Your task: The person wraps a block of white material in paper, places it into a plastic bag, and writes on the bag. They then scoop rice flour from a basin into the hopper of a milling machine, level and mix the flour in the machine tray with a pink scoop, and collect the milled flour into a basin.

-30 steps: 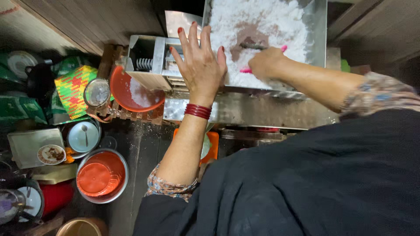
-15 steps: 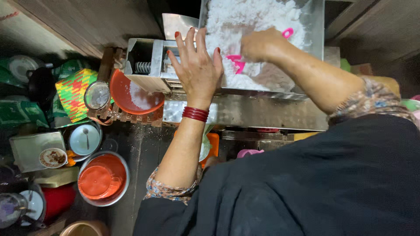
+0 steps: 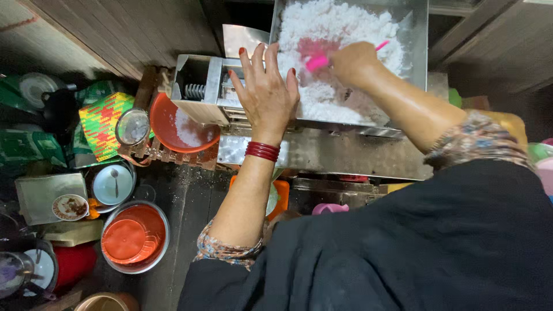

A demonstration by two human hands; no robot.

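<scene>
My left hand (image 3: 264,92) lies flat with fingers spread on the edge of a steel hopper (image 3: 416,40), red bangles at the wrist. The hopper is heaped with white grated stuff (image 3: 340,29). My right hand (image 3: 354,63) is closed around a pink scoop (image 3: 322,59) that digs into the white heap. The hopper sits on a steel grinding machine (image 3: 201,86) with a screw visible at its left end. Below that outlet stands an orange bowl (image 3: 178,124) holding some of the white stuff.
On the floor at left are a steel basin with an orange lid (image 3: 133,236), a round steel lidded pot (image 3: 112,183), a small strainer (image 3: 132,126), a woven colourful bag (image 3: 103,124), a flat tin (image 3: 40,196) and dark wooden walls (image 3: 127,29).
My right hand has moved from the right side of the hopper up to its middle, dragging the pink scoop through the white heap. My left hand stays in place.
</scene>
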